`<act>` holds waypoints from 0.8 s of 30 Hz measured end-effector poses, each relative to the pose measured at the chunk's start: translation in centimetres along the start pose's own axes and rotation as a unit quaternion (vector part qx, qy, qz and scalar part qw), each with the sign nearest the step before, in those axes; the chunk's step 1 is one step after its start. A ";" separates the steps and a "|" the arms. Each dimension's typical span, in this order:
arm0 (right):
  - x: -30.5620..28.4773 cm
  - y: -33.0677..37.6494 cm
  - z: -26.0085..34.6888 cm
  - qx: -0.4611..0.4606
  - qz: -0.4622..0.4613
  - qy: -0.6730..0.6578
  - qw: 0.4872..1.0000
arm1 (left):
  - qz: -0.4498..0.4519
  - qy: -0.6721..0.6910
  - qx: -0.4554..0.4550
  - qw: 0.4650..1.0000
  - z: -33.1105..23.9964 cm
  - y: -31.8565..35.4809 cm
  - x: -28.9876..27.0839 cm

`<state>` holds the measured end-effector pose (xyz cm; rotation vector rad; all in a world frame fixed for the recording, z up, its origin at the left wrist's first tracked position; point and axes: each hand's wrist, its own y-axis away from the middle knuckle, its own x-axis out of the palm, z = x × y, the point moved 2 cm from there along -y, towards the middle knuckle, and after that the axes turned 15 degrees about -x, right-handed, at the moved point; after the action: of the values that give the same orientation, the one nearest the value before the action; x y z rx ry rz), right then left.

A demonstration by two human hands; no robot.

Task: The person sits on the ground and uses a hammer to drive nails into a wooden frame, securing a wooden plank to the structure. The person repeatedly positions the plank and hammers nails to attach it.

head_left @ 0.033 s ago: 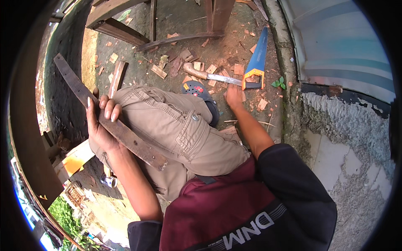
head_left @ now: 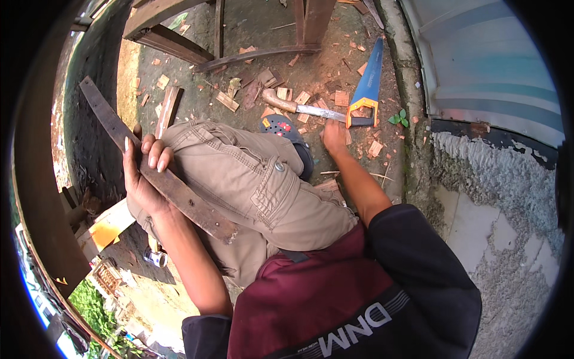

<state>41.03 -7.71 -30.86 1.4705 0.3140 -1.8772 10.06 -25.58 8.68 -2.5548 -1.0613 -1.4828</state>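
A long, slightly curved wooden slat (head_left: pixel 182 194), dark brown with small holes, lies slanting in my left hand (head_left: pixel 145 173). The fingers and thumb are wrapped round its middle, and its lower end rests over my lap. My right hand (head_left: pixel 333 133) is down at the floor beyond my knee, its fingers curled and mostly hidden from above. Right by its knuckles lie a knife (head_left: pixel 320 112) with a wooden handle and a handsaw (head_left: pixel 366 90) with a blue blade and an orange-and-black grip. The saw's grip sits over the knife's tip end.
Wood chips and offcuts (head_left: pixel 227 102) litter the floor. A wooden frame (head_left: pixel 257 55) stands ahead, and a short wooden piece (head_left: pixel 169 110) leans left of my knee. To the right are a metal sheet (head_left: pixel 484 66) and a rough wall (head_left: pixel 496 173). A can (head_left: pixel 156 258) lies at lower left.
Almost nothing differs. The slat in my left hand has shifted very slightly; my right hand, the saw and the knife look the same.
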 end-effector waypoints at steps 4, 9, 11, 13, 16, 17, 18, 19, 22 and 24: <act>0.8 -0.4 0.3 -0.004 0.035 0.005 0.999 | 0.043 -0.011 -0.025 0.999 -0.4 0.5 -0.1; 1.3 -1.7 -0.3 0.008 0.023 -0.005 1.000 | -0.016 -0.083 0.019 0.996 0.0 0.3 0.5; 1.5 -2.3 -0.5 0.015 0.031 0.009 0.999 | -0.007 -0.092 0.021 0.996 0.1 0.1 0.5; 1.5 -2.7 -0.6 -0.023 0.043 0.041 0.998 | -0.008 -0.086 0.015 0.996 0.1 0.0 0.4; 1.4 -2.5 -1.1 -0.065 0.038 0.048 0.996 | 0.001 -0.088 0.002 0.996 -0.1 0.0 0.1; 1.1 -2.6 -0.8 -0.081 0.031 0.042 0.995 | -0.004 -0.096 0.004 0.995 -0.1 0.0 0.0; 0.8 -2.5 -0.8 -0.068 0.037 0.028 0.997 | -0.009 -0.104 0.005 0.995 0.0 0.1 0.0; 0.4 -2.4 -0.8 -0.056 0.044 0.013 0.997 | -0.026 -0.112 0.011 0.993 0.0 0.1 0.0; -0.5 -2.1 -1.3 -0.016 0.018 -0.121 0.992 | -0.028 -0.114 0.014 0.993 -0.1 0.2 0.0; -1.1 -2.0 -3.1 0.026 -0.024 -0.249 0.968 | -0.004 -0.100 -0.001 0.995 0.1 -0.4 0.0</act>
<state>42.12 -4.04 -31.36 0.9790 0.0600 -2.2284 9.93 -25.28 8.52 -2.7503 -1.0902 -1.2497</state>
